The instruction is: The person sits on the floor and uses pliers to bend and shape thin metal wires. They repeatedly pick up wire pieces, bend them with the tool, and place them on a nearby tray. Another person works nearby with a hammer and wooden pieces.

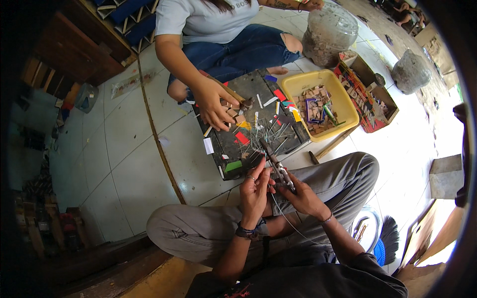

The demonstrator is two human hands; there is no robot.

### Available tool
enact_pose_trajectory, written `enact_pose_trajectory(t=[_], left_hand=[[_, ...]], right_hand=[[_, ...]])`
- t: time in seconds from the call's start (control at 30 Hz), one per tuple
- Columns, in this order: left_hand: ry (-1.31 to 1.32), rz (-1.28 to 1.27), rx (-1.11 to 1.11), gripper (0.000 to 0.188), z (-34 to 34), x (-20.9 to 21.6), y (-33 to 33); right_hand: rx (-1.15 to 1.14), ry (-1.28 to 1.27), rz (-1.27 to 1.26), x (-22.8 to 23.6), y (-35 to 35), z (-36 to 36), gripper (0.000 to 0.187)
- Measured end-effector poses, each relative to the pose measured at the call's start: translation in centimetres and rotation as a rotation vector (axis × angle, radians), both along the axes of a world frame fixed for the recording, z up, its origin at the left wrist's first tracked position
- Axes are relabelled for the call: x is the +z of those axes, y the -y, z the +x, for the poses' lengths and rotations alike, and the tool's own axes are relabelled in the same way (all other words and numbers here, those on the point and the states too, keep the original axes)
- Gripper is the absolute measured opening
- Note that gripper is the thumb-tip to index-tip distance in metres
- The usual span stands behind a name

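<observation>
My right hand (305, 199) is closed around a pair of metal pliers (281, 171), their dark jaws pointing away over the near edge of a low black board (203, 119). Close beside them, my left hand (253, 192) pinches a thin pale wire (287, 218), which trails down past my right wrist toward my lap. Whether the jaws touch the wire is too small to make out. Short cut wires (268, 133) lie scattered on the board beyond the pliers, among red, yellow, green and white scraps. A co-worker's hand (212, 102) rests over small wooden blocks (240, 119) at the board's left side.
Right of the board stands a yellow tub (352, 102) holding wooden blocks and pens. A hammer (330, 146) lies on the tiles between it and my knee. Behind are an open box (370, 107) and a filled plastic bag (328, 35). The co-worker sits opposite.
</observation>
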State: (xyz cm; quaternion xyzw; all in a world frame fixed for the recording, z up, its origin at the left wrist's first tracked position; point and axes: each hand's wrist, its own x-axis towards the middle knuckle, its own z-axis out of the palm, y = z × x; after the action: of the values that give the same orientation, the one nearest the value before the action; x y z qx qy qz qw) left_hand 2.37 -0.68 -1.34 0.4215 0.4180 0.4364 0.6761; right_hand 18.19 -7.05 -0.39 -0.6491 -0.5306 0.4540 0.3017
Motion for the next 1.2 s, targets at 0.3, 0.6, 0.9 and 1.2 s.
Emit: enact_pose_trajectory(t=[0.3, 0.6, 0.9, 1.2], left_hand=[[-0.027, 0.055, 0.004, 0.041, 0.0, -0.6, -0.1], [-0.019, 0.04, 0.008, 0.041, 0.0, -0.8, 0.1], [-0.005, 0.034, 0.023, 0.041, -0.4, -1.0, 0.2], [0.055, -0.061, -0.031, 0.051, -1.5, -0.4, 1.5]], right_hand=[[0.046, 0.103, -0.043, -0.4, 0.3, 0.0, 0.048], [-0.076, 0.106, -0.098, -0.1, -0.4, -0.8, 0.042], [-0.115, 0.221, -0.112, -0.5, -0.9, -1.8, 0.038], [-0.198, 0.366, 0.045, -1.4, -0.4, -3.5, 0.034]])
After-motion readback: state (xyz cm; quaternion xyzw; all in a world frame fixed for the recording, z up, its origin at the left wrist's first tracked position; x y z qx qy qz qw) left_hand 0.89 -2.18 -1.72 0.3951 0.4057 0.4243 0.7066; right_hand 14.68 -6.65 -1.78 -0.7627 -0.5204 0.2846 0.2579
